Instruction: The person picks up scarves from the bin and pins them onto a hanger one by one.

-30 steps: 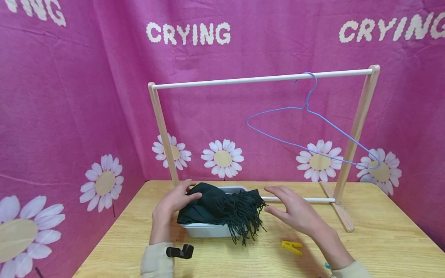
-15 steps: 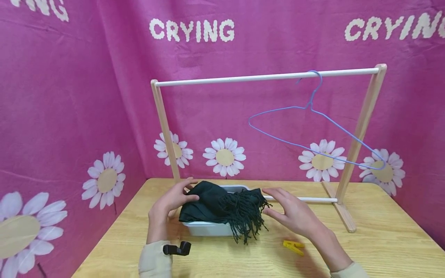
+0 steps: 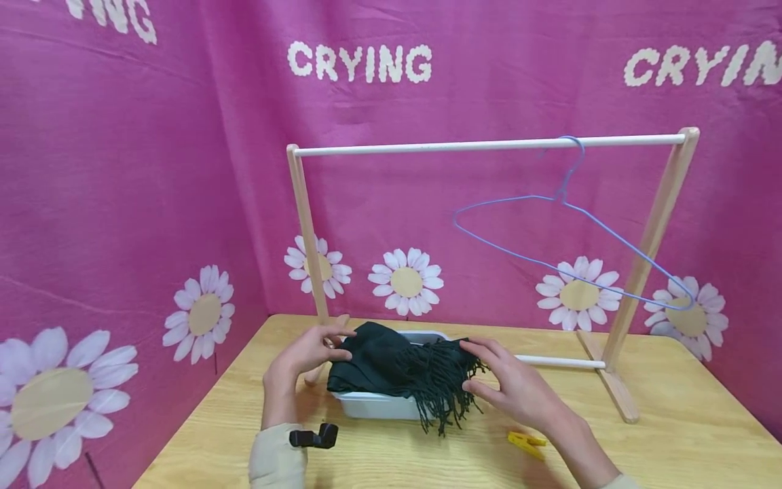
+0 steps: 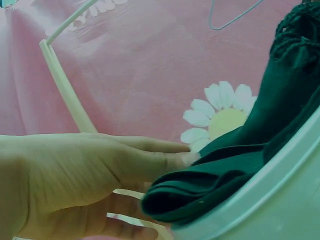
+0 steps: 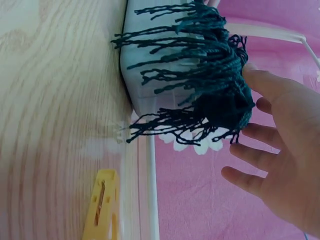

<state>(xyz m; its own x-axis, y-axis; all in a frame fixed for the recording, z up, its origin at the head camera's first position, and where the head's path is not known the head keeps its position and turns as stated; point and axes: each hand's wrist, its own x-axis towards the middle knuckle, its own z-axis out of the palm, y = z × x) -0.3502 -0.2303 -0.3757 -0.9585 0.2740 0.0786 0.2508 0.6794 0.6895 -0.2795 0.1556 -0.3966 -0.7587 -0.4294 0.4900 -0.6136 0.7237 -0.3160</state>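
A dark, folded scarf (image 3: pixel 379 360) with a thick fringe (image 3: pixel 442 387) lies in a light grey plastic bin (image 3: pixel 379 407), the fringe hanging over its front right edge. At the scarf's left end is my left hand (image 3: pixel 308 351); in the left wrist view its thumb (image 4: pixel 182 159) meets the folded cloth (image 4: pixel 210 185), with the other fingers loosely spread beyond. My right hand (image 3: pixel 516 387) is beside the fringed end, fingers extended and apart. In the right wrist view, its thumb tip is at the fringe (image 5: pixel 220 65); whether it touches is hard to tell.
A yellow clothespin (image 3: pixel 527 445) lies on the wooden table (image 3: pixel 464 462), just below my right hand. Behind the bin stands a wooden rack with a white top bar (image 3: pixel 427 147). From that bar hangs a blue wire hanger (image 3: pixel 568 197). Pink curtains (image 3: pixel 379 197) close off the back.
The head view has shifted a little, so the scene sits further right. My right hand is slightly nearer the fringe. My left hand stays at the scarf's left end.
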